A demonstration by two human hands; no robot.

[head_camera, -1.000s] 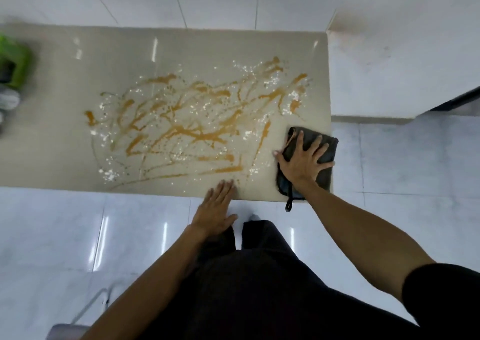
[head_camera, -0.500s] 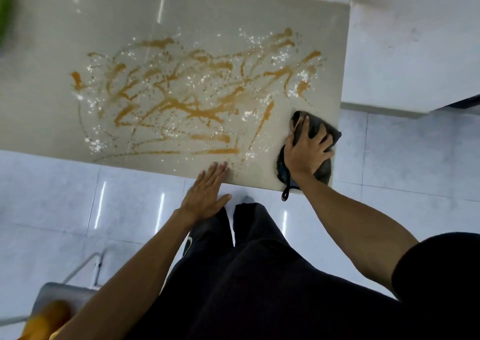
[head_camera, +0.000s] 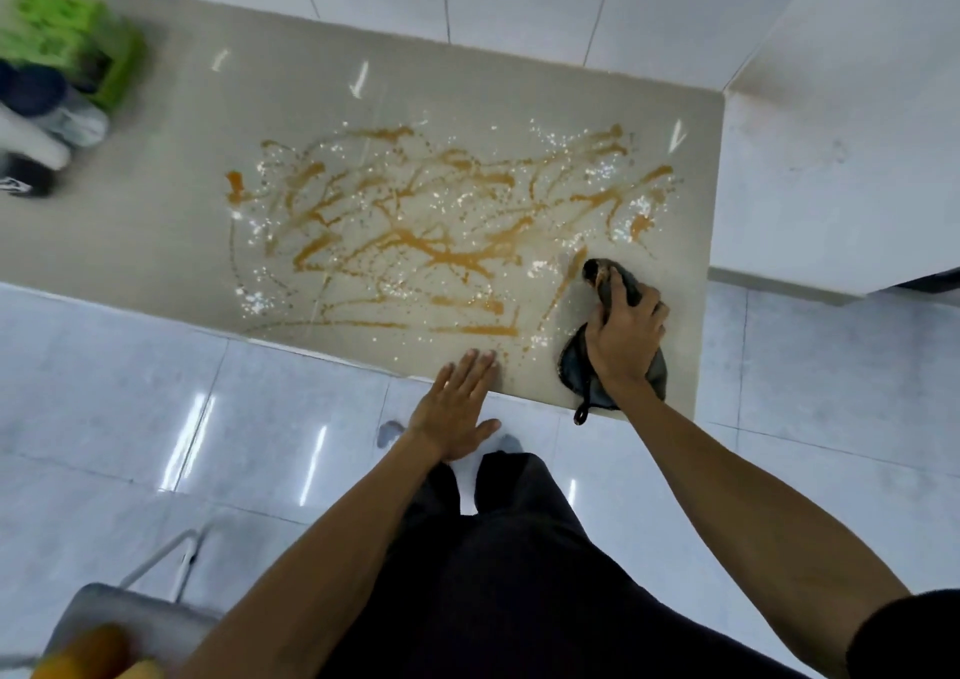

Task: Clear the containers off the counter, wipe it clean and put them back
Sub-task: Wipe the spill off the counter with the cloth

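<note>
The beige counter [head_camera: 171, 242] carries a wide smear of orange sauce [head_camera: 441, 257] with white specks across its middle. A dark grey cloth [head_camera: 574, 369] lies bunched at the counter's front right corner, and my right hand [head_camera: 626, 338] grips it, pressing it against the right end of the smear. My left hand [head_camera: 460, 411] rests flat with fingers spread on the counter's front edge. Several containers [head_camera: 57, 117], blurred, stand at the far left of the counter beside a green box [head_camera: 72, 49].
A white cabinet [head_camera: 841, 148] rises against the counter's right end. Glossy white floor tiles [head_camera: 249, 429] lie below. A grey stool seat [head_camera: 114, 621] with yellow objects [head_camera: 93, 652] on it is at the lower left. My dark trousers fill the bottom centre.
My right hand went from lying flat on the spread cloth to gripping it bunched up. The view shifted, bringing the containers at the left back into sight. My left hand stayed on the edge.
</note>
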